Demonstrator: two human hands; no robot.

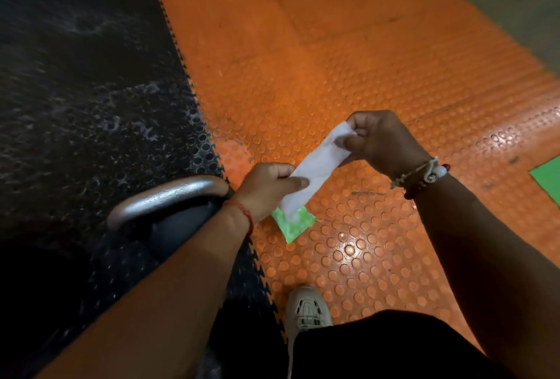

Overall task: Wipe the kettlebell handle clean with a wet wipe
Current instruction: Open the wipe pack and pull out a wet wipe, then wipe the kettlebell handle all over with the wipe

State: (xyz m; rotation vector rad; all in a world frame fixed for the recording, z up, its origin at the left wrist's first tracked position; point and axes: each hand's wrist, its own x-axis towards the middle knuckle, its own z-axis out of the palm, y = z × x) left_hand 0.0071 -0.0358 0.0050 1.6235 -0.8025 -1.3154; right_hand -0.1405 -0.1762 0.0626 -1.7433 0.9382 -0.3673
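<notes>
1. A black mat (91, 75) and an orange floor (363, 60) are seen; a shoe (306, 310) stands near the seam.
2. The kettlebell (172, 221) sits on the mat, its metal handle (163, 194) uppermost, untouched, just beside the left forearm.
3. A white wipe (315, 163) is stretched between the hands, its lower end pinched by the left hand (266, 187), its upper end by the right hand (385, 142).
4. A green pack (292, 224) lies below the left hand; whether it is held cannot be told.
5. The wipe is judged to be in preparation; next it would need carrying left and wrapping round the handle.
</notes>
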